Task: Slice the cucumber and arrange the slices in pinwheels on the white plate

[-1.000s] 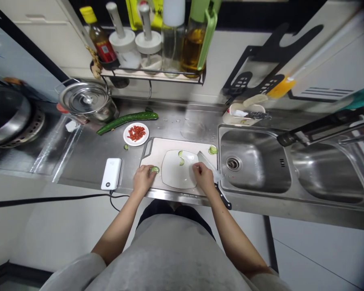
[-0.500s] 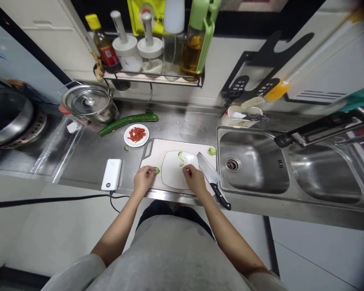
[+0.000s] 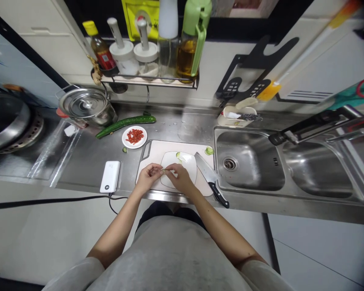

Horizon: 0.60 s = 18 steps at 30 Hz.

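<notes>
From the head view, I look down on both bare hands meeting above the left front of a square white plate [image 3: 192, 165], which lies on a cutting board [image 3: 154, 148]. The left hand [image 3: 147, 178] and right hand [image 3: 180, 178] are closed to a pinch, fingertips together on what seems a thin cucumber slice [image 3: 163, 172]; its shape is too small to tell. Cucumber pieces [image 3: 178, 155] lie on the plate, partly behind the right hand.

As I judge it, a wet, thin slice could slip or tear if pinched unevenly. The chef's knife [image 3: 206, 169] lies beside the plate, handle reaching the counter's front edge, where the right forearm could knock it.

Half a second ago, the hands were apart: the left beside the plate, the right over its middle.
</notes>
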{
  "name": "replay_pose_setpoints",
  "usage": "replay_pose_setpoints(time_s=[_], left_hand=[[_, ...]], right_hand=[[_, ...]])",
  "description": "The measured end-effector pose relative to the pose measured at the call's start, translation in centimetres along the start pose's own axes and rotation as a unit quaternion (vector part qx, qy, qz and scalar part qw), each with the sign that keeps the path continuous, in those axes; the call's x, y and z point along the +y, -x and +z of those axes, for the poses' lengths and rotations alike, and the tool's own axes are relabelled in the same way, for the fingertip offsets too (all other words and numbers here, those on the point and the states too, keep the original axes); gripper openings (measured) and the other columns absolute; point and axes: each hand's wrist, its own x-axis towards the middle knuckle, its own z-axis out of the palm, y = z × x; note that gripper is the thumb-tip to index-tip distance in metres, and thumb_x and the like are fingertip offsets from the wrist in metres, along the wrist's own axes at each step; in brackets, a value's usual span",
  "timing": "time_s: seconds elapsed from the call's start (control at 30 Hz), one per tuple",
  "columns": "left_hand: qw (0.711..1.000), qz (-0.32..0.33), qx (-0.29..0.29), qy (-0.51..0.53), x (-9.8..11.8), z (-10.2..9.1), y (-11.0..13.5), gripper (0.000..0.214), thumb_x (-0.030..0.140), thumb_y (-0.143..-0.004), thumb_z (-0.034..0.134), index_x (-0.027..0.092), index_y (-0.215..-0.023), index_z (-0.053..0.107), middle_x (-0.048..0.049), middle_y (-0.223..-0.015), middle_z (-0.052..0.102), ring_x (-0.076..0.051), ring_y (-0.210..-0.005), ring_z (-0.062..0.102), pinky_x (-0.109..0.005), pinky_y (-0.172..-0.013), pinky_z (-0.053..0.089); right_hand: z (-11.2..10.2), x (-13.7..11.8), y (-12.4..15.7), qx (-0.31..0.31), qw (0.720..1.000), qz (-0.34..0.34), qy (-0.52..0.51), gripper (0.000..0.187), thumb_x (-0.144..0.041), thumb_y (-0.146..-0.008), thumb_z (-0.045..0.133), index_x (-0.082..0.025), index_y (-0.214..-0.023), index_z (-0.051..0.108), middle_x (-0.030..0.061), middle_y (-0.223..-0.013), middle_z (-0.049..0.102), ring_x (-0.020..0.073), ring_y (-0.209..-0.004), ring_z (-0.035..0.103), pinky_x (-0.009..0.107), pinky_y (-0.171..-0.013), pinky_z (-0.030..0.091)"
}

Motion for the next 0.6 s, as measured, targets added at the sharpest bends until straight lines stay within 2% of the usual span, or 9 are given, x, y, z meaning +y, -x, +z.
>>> replay_pose_setpoints(time_s=[0.1,0.2,0.27,0.33,0.4,0.5,0.6], left_hand=[[0.989,-0.117,0.01,0.094,0.1,0.9,0.3,0.045,0.053,-0.072,0.07,0.019,-0.099,0.063,-0.0012,-0.076,0.064,-0.009,-0.061,0.055,-0.018,-0.049,0.036],[0.941,-0.255,-0.044,0.217,0.1,1.6,0.4,0.046,0.058,-0.079,0.06,0.018,-0.101,0.063,-0.0038,-0.077,0.065,-0.009,-0.059,0.057,-0.017,-0.045,0.036],[0.912,-0.295,-0.073,0.276,0.2,2.0,0.3,0.038,0.05,-0.08,0.063,0.019,-0.101,0.064,-0.0042,-0.077,0.064,-0.01,-0.06,0.058,-0.017,-0.045,0.036],[0.904,-0.296,-0.083,0.298,0.4,2.2,0.1,0.032,0.039,-0.077,0.069,0.02,-0.103,0.065,-0.0038,-0.078,0.064,-0.01,-0.062,0.058,-0.016,-0.045,0.037],[0.908,-0.282,-0.091,0.297,0.7,2.4,-0.1,0.035,0.032,-0.073,0.074,0.021,-0.105,0.064,-0.0025,-0.079,0.064,-0.009,-0.063,0.059,-0.015,-0.046,0.037],[0.922,-0.246,-0.094,0.284,1.0,2.7,-0.3,0.045,0.026,-0.065,0.08,0.022,-0.107,0.063,0.0012,-0.077,0.062,-0.007,-0.064,0.058,-0.015,-0.049,0.038],[0.943,-0.196,-0.08,0.255,1.3,3.2,-0.5,0.05,0.024,-0.059,0.083,0.021,-0.104,0.063,0.0037,-0.074,0.06,-0.006,-0.063,0.057,-0.015,-0.052,0.038]], right_hand=[[-0.7,-0.4,0.1,-0.016,0.997,0.047,-0.052,0.018,-0.033,-0.09,0.05,-0.02,-0.089,0.064,0.0017,-0.087,0.067,0.0157,-0.086,0.059,0.027,-0.075,0.045],[-1.4,-0.5,0.2,-0.025,0.996,0.049,-0.071,0.018,-0.031,-0.089,0.051,-0.02,-0.09,0.066,0.0009,-0.087,0.068,0.0151,-0.085,0.06,0.027,-0.074,0.045],[-1.9,-0.4,0.3,-0.022,0.997,0.041,-0.067,0.018,-0.03,-0.089,0.051,-0.02,-0.09,0.066,0.0016,-0.088,0.068,0.0154,-0.086,0.059,0.027,-0.074,0.045],[-2.3,0.0,0.3,-0.019,0.998,0.03,-0.054,0.018,-0.031,-0.089,0.051,-0.02,-0.088,0.066,0.0023,-0.089,0.068,0.016,-0.089,0.058,0.027,-0.075,0.045],[-2.8,0.4,0.5,-0.013,0.999,0.017,-0.042,0.017,-0.031,-0.089,0.052,-0.02,-0.084,0.064,0.0026,-0.089,0.067,0.0164,-0.091,0.056,0.028,-0.076,0.045],[-3.5,1.2,0.7,0.002,0.999,-0.008,-0.051,0.016,-0.032,-0.088,0.054,-0.02,-0.079,0.062,0.0029,-0.087,0.065,0.0164,-0.088,0.056,0.028,-0.074,0.045],[-4.1,2.1,0.7,0.014,0.997,0.006,-0.082,0.018,-0.034,-0.086,0.056,-0.019,-0.077,0.061,0.0021,-0.081,0.065,0.0148,-0.078,0.056,0.027,-0.067,0.044]])
